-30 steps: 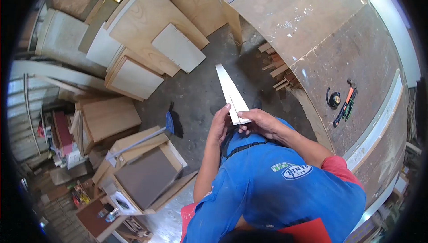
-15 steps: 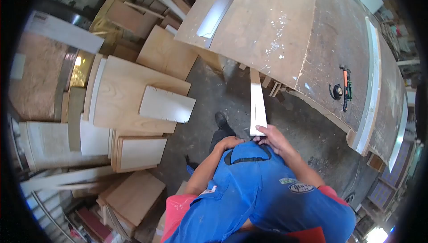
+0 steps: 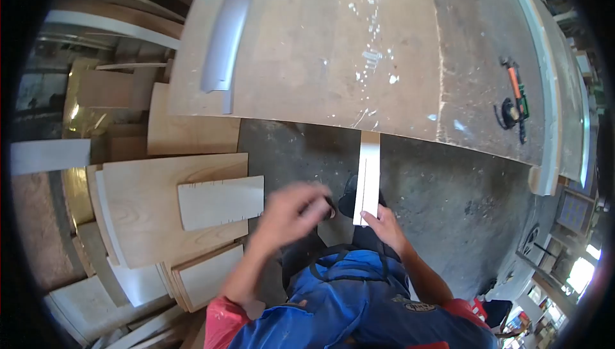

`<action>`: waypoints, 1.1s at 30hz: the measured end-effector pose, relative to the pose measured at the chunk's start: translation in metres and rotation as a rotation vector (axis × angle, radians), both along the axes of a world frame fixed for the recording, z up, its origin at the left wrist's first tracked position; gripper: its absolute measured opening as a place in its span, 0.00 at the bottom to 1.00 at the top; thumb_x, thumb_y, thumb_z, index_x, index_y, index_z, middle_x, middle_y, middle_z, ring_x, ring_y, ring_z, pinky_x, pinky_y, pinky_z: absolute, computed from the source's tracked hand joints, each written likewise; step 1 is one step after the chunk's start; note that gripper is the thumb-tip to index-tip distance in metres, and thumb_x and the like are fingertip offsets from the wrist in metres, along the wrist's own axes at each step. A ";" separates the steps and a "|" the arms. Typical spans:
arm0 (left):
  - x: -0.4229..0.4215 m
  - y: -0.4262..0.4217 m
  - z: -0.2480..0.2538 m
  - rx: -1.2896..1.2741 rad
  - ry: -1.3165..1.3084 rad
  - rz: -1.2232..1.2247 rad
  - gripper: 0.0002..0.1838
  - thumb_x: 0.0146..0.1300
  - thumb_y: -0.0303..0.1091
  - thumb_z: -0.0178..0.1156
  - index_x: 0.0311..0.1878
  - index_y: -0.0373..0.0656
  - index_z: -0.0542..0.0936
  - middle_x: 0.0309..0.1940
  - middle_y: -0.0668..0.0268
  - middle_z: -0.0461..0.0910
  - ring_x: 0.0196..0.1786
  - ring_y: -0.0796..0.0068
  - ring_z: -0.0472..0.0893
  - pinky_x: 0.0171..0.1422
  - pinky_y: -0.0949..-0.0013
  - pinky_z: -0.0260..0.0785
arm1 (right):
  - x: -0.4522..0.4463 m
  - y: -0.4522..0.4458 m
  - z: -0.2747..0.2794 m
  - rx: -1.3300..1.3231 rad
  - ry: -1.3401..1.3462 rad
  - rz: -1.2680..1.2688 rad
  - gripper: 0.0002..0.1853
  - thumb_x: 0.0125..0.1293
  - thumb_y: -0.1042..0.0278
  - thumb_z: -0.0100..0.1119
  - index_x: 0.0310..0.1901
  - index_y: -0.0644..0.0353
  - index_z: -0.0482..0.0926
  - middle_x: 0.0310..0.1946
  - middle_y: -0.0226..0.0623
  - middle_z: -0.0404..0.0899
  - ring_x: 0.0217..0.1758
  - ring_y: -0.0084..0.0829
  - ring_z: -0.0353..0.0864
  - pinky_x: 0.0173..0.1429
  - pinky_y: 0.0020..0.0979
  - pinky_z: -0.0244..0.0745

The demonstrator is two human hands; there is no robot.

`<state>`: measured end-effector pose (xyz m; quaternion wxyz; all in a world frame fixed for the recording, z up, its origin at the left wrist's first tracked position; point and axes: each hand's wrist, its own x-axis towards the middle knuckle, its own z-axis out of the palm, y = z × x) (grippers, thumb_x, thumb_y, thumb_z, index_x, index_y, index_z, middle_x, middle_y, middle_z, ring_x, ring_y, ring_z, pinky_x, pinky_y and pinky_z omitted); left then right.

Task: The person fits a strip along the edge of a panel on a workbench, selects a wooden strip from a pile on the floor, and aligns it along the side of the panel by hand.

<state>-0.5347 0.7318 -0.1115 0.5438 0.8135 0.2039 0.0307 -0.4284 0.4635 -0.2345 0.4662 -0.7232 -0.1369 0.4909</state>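
My right hand point(image 3: 383, 226) grips the near end of a narrow white board strip point(image 3: 367, 182), thumb on top. A thin dark line runs lengthwise along the strip. Its far end reaches the front edge of the workbench point(image 3: 301, 61), where the tabletop hides the rest. My left hand point(image 3: 295, 214) is raised to the left of the strip, apart from it. Motion blurs its curled fingers, and whether they hold anything is unclear. A small dark shape shows beside those fingertips.
On the bench's right lie an orange-handled hammer point(image 3: 514, 86) and a round black object point(image 3: 510, 112). A grey metal-like profile point(image 3: 227, 35) lies on its left. Wooden panels point(image 3: 147, 189) are stacked at my left, a white board point(image 3: 221, 202) on top. Concrete floor point(image 3: 448, 221) shows below the bench.
My left hand has lifted from my waist and swung forward. My right hand still holds the strip, now farther from my body. The view has turned, and the bench appears closer and squarer ahead.
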 end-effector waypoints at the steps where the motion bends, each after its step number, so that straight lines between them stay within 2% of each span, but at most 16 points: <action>1: 0.018 0.035 0.008 0.145 -0.220 0.071 0.11 0.59 0.27 0.62 0.46 0.39 0.83 0.38 0.58 0.84 0.41 0.59 0.84 0.46 0.62 0.75 | 0.005 0.004 -0.026 0.000 -0.035 -0.014 0.18 0.71 0.62 0.60 0.51 0.71 0.80 0.41 0.42 0.87 0.44 0.27 0.85 0.49 0.33 0.78; 3: 0.049 0.095 -0.007 0.498 -0.495 0.173 0.14 0.56 0.29 0.64 0.47 0.36 0.83 0.43 0.56 0.85 0.45 0.58 0.84 0.52 0.61 0.74 | 0.021 0.019 -0.068 0.000 -0.045 -0.017 0.18 0.71 0.62 0.61 0.51 0.70 0.80 0.40 0.42 0.87 0.44 0.27 0.84 0.49 0.32 0.78; 5: 0.087 0.117 -0.012 0.744 -0.469 0.172 0.17 0.57 0.32 0.66 0.50 0.37 0.83 0.48 0.55 0.84 0.49 0.56 0.84 0.55 0.61 0.74 | 0.035 0.034 -0.109 0.025 -0.039 -0.034 0.18 0.71 0.60 0.60 0.51 0.69 0.81 0.39 0.40 0.86 0.43 0.26 0.83 0.49 0.32 0.77; 10: 0.124 0.145 -0.083 0.968 -0.589 0.007 0.17 0.62 0.36 0.65 0.54 0.41 0.83 0.51 0.54 0.83 0.48 0.56 0.84 0.54 0.63 0.74 | 0.057 0.067 -0.234 0.115 -0.127 -0.096 0.20 0.71 0.58 0.60 0.49 0.70 0.80 0.38 0.39 0.86 0.42 0.26 0.83 0.48 0.32 0.76; 12: 0.117 0.145 -0.081 0.895 -0.415 0.020 0.17 0.69 0.38 0.62 0.56 0.37 0.82 0.53 0.60 0.83 0.55 0.70 0.81 0.62 0.69 0.69 | 0.063 0.078 -0.284 0.062 -0.167 -0.075 0.20 0.71 0.58 0.61 0.49 0.70 0.81 0.38 0.41 0.86 0.41 0.26 0.83 0.45 0.33 0.76; 13: 0.115 0.153 -0.084 1.022 -0.451 0.004 0.21 0.70 0.43 0.60 0.59 0.38 0.81 0.53 0.63 0.83 0.53 0.71 0.81 0.60 0.70 0.69 | 0.062 0.089 -0.292 0.035 -0.252 -0.073 0.19 0.71 0.57 0.60 0.48 0.70 0.81 0.35 0.39 0.85 0.36 0.26 0.81 0.41 0.32 0.75; 14: 0.112 0.161 -0.088 1.440 -0.463 -0.098 0.21 0.69 0.42 0.60 0.59 0.42 0.81 0.54 0.56 0.82 0.47 0.62 0.85 0.56 0.62 0.73 | 0.060 0.098 -0.311 0.053 -0.274 -0.077 0.19 0.71 0.57 0.60 0.48 0.70 0.81 0.35 0.39 0.85 0.36 0.26 0.81 0.41 0.32 0.75; 16: 0.106 0.116 -0.050 0.719 -0.394 -0.119 0.21 0.68 0.43 0.58 0.52 0.33 0.84 0.35 0.56 0.87 0.32 0.76 0.83 0.38 0.73 0.74 | 0.050 0.106 -0.348 0.100 -0.108 -0.254 0.19 0.72 0.56 0.60 0.47 0.69 0.81 0.34 0.36 0.83 0.34 0.25 0.78 0.39 0.29 0.72; 17: 0.121 0.100 -0.089 1.263 -0.621 0.137 0.22 0.68 0.42 0.58 0.52 0.30 0.83 0.36 0.55 0.86 0.35 0.77 0.83 0.38 0.72 0.74 | 0.048 0.106 -0.350 0.035 -0.114 -0.185 0.19 0.73 0.56 0.60 0.48 0.68 0.82 0.35 0.34 0.82 0.35 0.23 0.76 0.39 0.26 0.70; 18: 0.118 0.099 -0.083 1.259 -0.637 0.123 0.22 0.68 0.42 0.58 0.52 0.30 0.83 0.36 0.55 0.86 0.35 0.77 0.83 0.38 0.72 0.74 | 0.045 0.105 -0.353 0.037 -0.118 -0.204 0.19 0.73 0.56 0.60 0.48 0.68 0.82 0.35 0.34 0.82 0.35 0.23 0.76 0.39 0.26 0.70; 20: 0.109 0.098 -0.064 0.760 -0.297 0.159 0.22 0.68 0.43 0.58 0.52 0.31 0.83 0.37 0.56 0.87 0.37 0.72 0.84 0.41 0.69 0.75 | 0.040 0.105 -0.351 0.045 -0.077 -0.218 0.19 0.74 0.55 0.58 0.49 0.68 0.82 0.37 0.36 0.83 0.37 0.23 0.78 0.39 0.26 0.70; 21: 0.108 0.091 -0.075 1.110 -0.572 0.126 0.22 0.68 0.44 0.58 0.52 0.32 0.83 0.39 0.56 0.87 0.38 0.69 0.84 0.43 0.68 0.75 | 0.037 0.102 -0.340 0.050 -0.087 -0.240 0.19 0.74 0.55 0.58 0.49 0.68 0.82 0.37 0.36 0.83 0.37 0.23 0.78 0.39 0.26 0.70; 24: 0.110 0.091 -0.077 1.204 -0.474 0.207 0.22 0.68 0.44 0.58 0.53 0.33 0.83 0.40 0.56 0.87 0.39 0.68 0.85 0.43 0.68 0.75 | 0.031 0.096 -0.326 0.199 -0.009 -0.318 0.20 0.75 0.54 0.55 0.50 0.67 0.81 0.38 0.37 0.84 0.39 0.25 0.80 0.39 0.28 0.72; 28: 0.104 0.090 -0.080 1.113 -0.524 0.172 0.21 0.69 0.44 0.57 0.52 0.34 0.83 0.35 0.58 0.86 0.36 0.70 0.83 0.41 0.68 0.74 | 0.015 0.085 -0.329 0.128 -0.092 -0.337 0.20 0.77 0.55 0.51 0.55 0.65 0.79 0.42 0.37 0.85 0.40 0.27 0.82 0.39 0.30 0.75; 29: 0.106 0.099 -0.078 0.816 -0.452 0.137 0.20 0.69 0.44 0.57 0.50 0.35 0.84 0.33 0.60 0.86 0.34 0.73 0.83 0.39 0.69 0.73 | 0.007 0.084 -0.328 0.130 -0.075 -0.369 0.19 0.77 0.57 0.50 0.56 0.65 0.78 0.43 0.37 0.84 0.40 0.27 0.81 0.39 0.30 0.75; 33: 0.099 0.104 -0.084 1.029 -0.571 0.107 0.20 0.68 0.45 0.58 0.49 0.36 0.84 0.34 0.59 0.86 0.33 0.72 0.83 0.38 0.67 0.72 | -0.014 0.084 -0.314 0.116 -0.130 -0.443 0.18 0.78 0.60 0.49 0.59 0.65 0.75 0.44 0.35 0.84 0.41 0.25 0.81 0.38 0.28 0.75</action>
